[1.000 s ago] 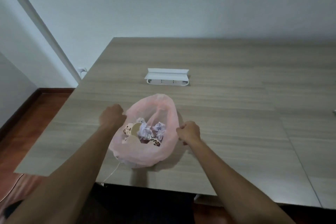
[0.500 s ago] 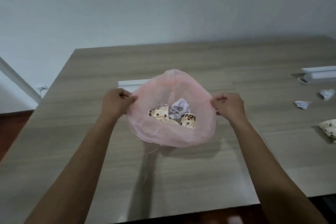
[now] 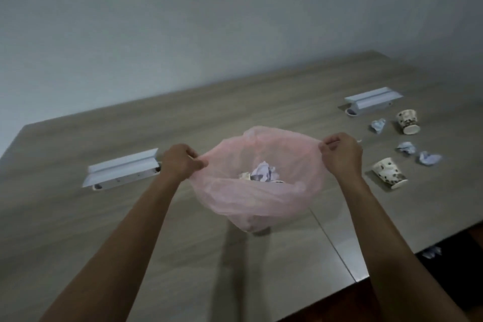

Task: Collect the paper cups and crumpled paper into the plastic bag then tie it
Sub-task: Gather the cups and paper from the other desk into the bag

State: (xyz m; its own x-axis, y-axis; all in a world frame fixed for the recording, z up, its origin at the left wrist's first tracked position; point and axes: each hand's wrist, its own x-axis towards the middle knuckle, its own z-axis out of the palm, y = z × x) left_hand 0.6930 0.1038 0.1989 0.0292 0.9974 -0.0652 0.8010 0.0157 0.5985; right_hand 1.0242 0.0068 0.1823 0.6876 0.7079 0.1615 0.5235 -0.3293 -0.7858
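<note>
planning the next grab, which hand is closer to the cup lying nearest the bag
Right. The right hand grips the bag rim just left of that cup; the left hand is across the bag.

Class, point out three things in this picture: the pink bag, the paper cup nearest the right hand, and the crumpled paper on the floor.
pink bag (image 3: 251,201): head view, on its near wall.
paper cup (image 3: 389,172): head view, on its spotted side.
crumpled paper (image 3: 431,252): head view, on its middle, below the table edge.
</note>
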